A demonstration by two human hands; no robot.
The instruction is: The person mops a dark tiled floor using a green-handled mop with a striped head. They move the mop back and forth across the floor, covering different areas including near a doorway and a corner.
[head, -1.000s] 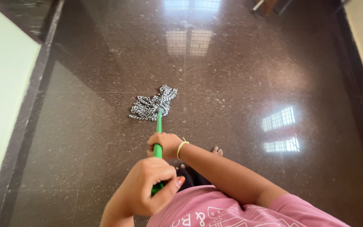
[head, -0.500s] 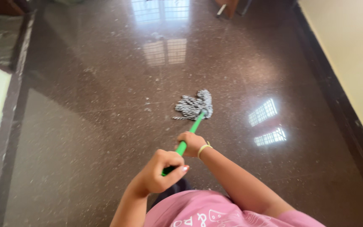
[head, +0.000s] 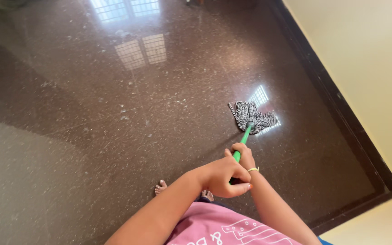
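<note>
I hold a mop with a green handle (head: 245,138). Its black-and-white string head (head: 252,117) lies spread on the dark polished floor (head: 114,136), to the right near the wall's black skirting. My left hand (head: 223,177) is wrapped around the upper end of the handle. Just ahead of it, lower on the handle, my right hand (head: 242,152) grips too; a thin yellow band circles that wrist. My bare toes (head: 160,187) show below my left forearm.
A cream wall (head: 368,68) with black skirting (head: 336,100) runs along the right and turns a corner at the lower right. Window reflections shine on the floor at the top and beside the mop head.
The mop head has swept from the floor's middle to the right, toward the skirting. My view has turned right with it, and both hands have stayed on the handle.
</note>
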